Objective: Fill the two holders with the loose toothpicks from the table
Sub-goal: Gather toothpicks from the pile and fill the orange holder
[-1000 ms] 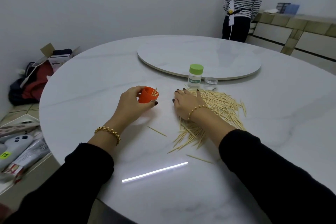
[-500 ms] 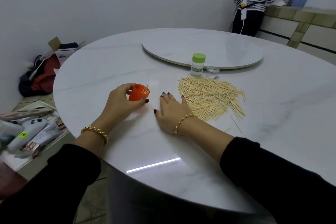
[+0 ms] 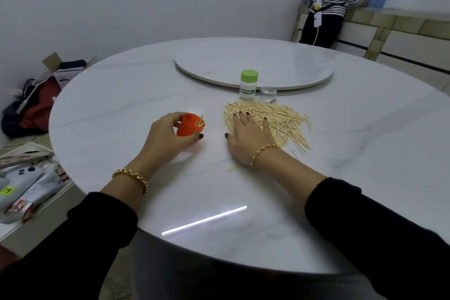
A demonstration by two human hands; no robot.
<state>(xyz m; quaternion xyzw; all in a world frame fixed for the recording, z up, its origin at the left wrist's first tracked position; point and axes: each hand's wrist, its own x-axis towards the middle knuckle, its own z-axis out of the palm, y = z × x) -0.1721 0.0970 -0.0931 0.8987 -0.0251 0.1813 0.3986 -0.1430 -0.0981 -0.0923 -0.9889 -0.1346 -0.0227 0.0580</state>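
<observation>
Gripping orange holder [image 3: 188, 126], left hand [image 3: 168, 137] (right hand [image 3: 247, 137] flat on toothpicks [image 3: 280, 119]).

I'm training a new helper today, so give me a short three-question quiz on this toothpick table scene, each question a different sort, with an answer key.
1. True or false: the orange plastic toothpick holder is empty.
2. The right hand lies with fingers spread on: A the bare tabletop; B the pile of loose wooden toothpicks; C the green bottle lid.
3. Fill in: the ___ hand grips the orange holder.

Key
1. False: a few toothpicks stick out of it.
2. B.
3. Left: the left hand curls round it.
</observation>
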